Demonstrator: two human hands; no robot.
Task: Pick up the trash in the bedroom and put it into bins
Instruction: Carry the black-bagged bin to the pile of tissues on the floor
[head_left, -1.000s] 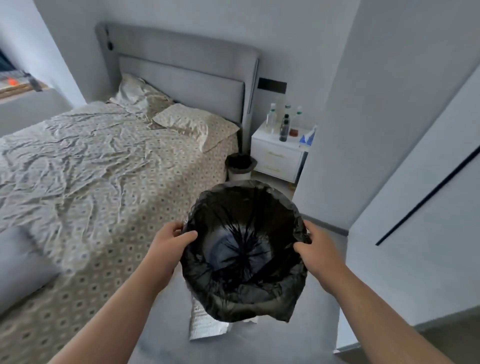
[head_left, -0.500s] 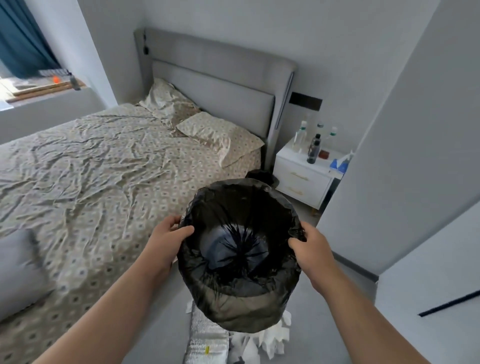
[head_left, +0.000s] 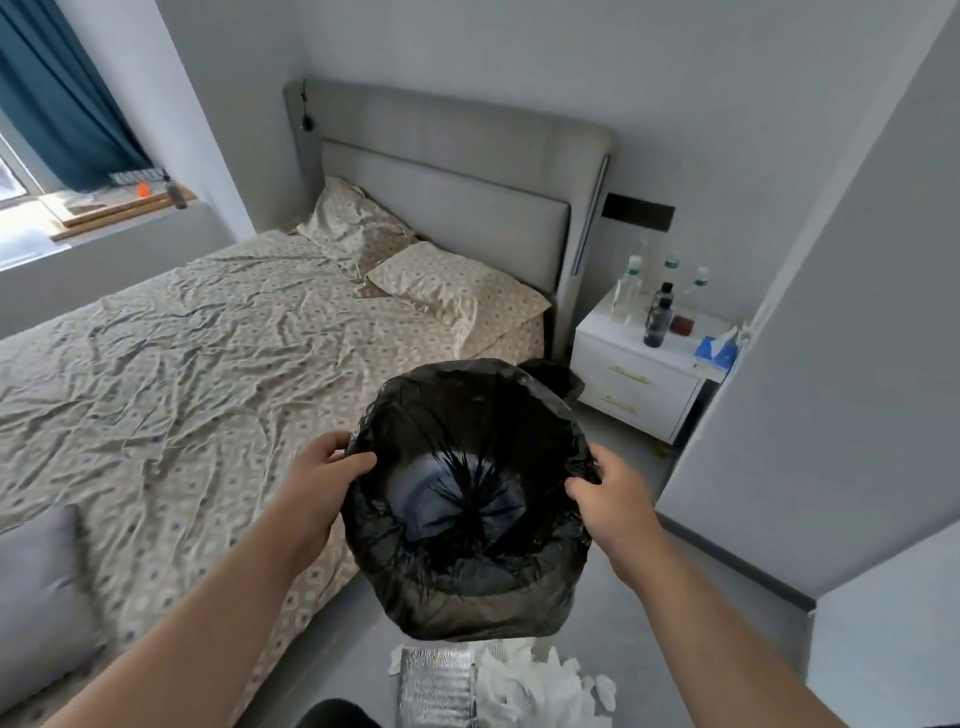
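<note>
I hold a round bin lined with a black bag (head_left: 467, 582) in the air in front of me, its mouth facing me, and it looks empty inside. My left hand (head_left: 322, 483) grips its left rim and my right hand (head_left: 608, 493) grips its right rim. On the grey floor below the bin lie a silver foil pouch (head_left: 435, 686) and crumpled white tissue paper (head_left: 540, 680). A second black-lined bin (head_left: 558, 375) stands on the floor between the bed and the nightstand, mostly hidden behind the held bin.
A bed with a patterned sheet (head_left: 208, 374) and pillows fills the left. A white nightstand (head_left: 644, 374) with several bottles and a blue tissue pack stands right of the headboard. A white wall corner (head_left: 831, 364) bounds the narrow floor strip on the right.
My view has swung left and downward: the window and curtain came into sight, and more floor trash shows under the bin. Both hands kept their grip on the bin.
</note>
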